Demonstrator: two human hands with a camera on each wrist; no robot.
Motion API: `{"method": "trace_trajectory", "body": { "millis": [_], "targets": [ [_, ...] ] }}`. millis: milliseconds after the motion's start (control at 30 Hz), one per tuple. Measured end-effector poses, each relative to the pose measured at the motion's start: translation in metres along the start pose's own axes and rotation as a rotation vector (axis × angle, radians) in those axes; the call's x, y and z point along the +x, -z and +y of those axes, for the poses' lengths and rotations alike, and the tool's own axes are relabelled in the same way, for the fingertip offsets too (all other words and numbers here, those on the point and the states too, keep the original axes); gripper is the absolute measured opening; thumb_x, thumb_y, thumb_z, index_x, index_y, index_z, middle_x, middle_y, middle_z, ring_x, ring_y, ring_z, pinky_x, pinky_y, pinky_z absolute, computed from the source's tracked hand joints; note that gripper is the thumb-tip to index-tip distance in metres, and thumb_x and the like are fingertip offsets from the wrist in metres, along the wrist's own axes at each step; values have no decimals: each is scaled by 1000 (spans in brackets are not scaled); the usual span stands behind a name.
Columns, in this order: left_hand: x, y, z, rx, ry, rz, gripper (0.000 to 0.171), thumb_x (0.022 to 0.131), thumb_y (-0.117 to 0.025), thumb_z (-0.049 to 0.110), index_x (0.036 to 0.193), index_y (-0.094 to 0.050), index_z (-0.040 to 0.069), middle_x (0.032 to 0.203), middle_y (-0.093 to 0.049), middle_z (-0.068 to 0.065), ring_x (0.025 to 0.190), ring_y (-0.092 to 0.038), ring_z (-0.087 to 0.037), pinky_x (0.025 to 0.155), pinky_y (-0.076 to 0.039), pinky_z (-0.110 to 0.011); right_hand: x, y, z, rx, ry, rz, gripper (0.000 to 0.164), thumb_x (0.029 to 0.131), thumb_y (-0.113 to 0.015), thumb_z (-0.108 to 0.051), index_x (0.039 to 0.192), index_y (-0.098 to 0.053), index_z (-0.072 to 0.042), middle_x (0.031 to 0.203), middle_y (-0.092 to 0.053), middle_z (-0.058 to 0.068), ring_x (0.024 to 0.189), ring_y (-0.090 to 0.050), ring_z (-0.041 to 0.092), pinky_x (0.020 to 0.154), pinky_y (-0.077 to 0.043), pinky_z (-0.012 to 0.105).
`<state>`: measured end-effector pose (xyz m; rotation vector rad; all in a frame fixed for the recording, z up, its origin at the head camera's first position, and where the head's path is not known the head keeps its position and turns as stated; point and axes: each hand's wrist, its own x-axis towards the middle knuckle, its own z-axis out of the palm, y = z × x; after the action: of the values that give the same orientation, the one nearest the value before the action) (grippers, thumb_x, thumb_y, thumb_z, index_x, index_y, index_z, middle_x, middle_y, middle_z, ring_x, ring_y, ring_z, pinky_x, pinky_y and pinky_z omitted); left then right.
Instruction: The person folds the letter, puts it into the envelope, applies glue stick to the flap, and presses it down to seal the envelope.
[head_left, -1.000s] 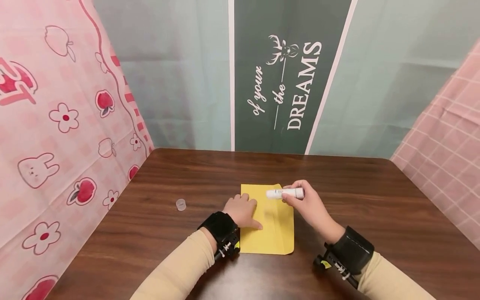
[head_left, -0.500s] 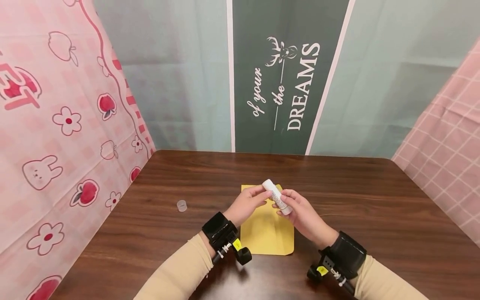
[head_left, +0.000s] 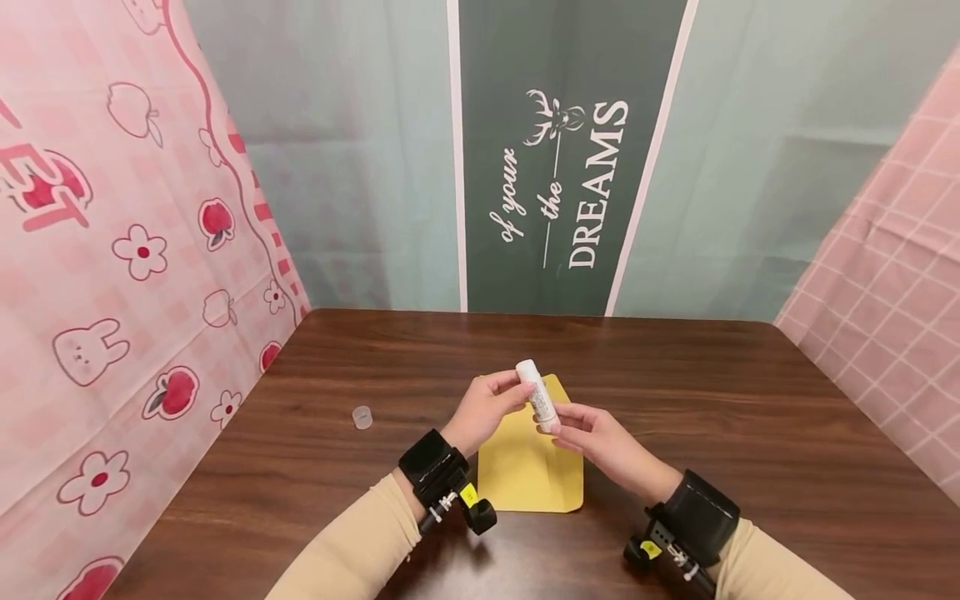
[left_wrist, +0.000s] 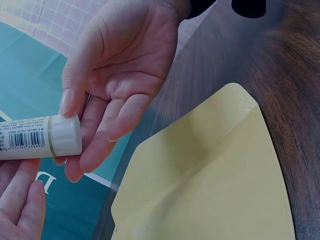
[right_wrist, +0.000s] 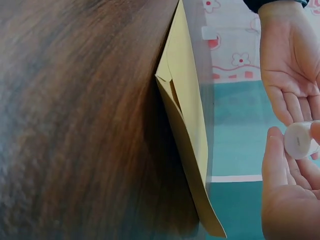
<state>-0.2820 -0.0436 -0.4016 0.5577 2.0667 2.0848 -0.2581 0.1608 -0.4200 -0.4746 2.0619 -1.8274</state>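
Both hands hold a white glue stick point(head_left: 536, 395) above a yellow envelope point(head_left: 525, 475). In the head view it leans, its upper end pointing away and slightly left. My left hand point(head_left: 483, 414) grips the tube near that upper end. With thumb and fingers, my right hand point(head_left: 606, 447) pinches the lower end, where the left wrist view shows a smooth white base ring point(left_wrist: 66, 136) beyond the printed barcode. The flat end face point(right_wrist: 298, 141) of the base turns toward the right wrist camera. The envelope lies on the table with its flap side raised a little.
A small translucent cap point(head_left: 362, 417) rests on the dark wooden table point(head_left: 285, 475), left of the envelope. Curtains hang past the table: a pink fruit-patterned cloth point(head_left: 172, 333) at left, a green one point(head_left: 360, 208) behind, a pink grid cloth point(head_left: 892, 275) at right.
My left hand has lifted off the envelope and taken hold of the glue stick. The stick has turned from nearly level to leaning lengthwise, and my right hand now grips its lower end.
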Motion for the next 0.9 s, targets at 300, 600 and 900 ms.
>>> {"method": "trace_trajectory", "body": {
  "millis": [300, 600, 900],
  "targets": [
    [-4, 6, 0, 81, -25, 41, 30, 91, -62, 20, 113, -65, 0, 105, -67, -10, 96, -61, -18, 85, -49, -34, -6, -1, 0, -97, -7, 9, 54, 92, -61, -21, 131, -44, 12, 122, -56, 24, 112, -55, 34, 88, -47, 32],
    [-14, 38, 8, 204, -36, 169, 25, 89, -64, 12, 108, -65, -4, 101, -67, -15, 91, -60, -18, 81, -50, -36, -12, 4, 3, -71, -16, -14, 55, 93, -58, -21, 133, -40, 13, 126, -52, 27, 113, -56, 26, 91, -44, 32],
    [-20, 79, -2, 292, -8, 290, 30, 86, -68, 21, 109, -67, 2, 101, -68, -10, 91, -61, -18, 83, -49, -38, -11, 7, 6, -43, -12, -36, 54, 94, -56, -21, 132, -40, 14, 127, -51, 27, 113, -56, 25, 90, -45, 31]
  ]
}}
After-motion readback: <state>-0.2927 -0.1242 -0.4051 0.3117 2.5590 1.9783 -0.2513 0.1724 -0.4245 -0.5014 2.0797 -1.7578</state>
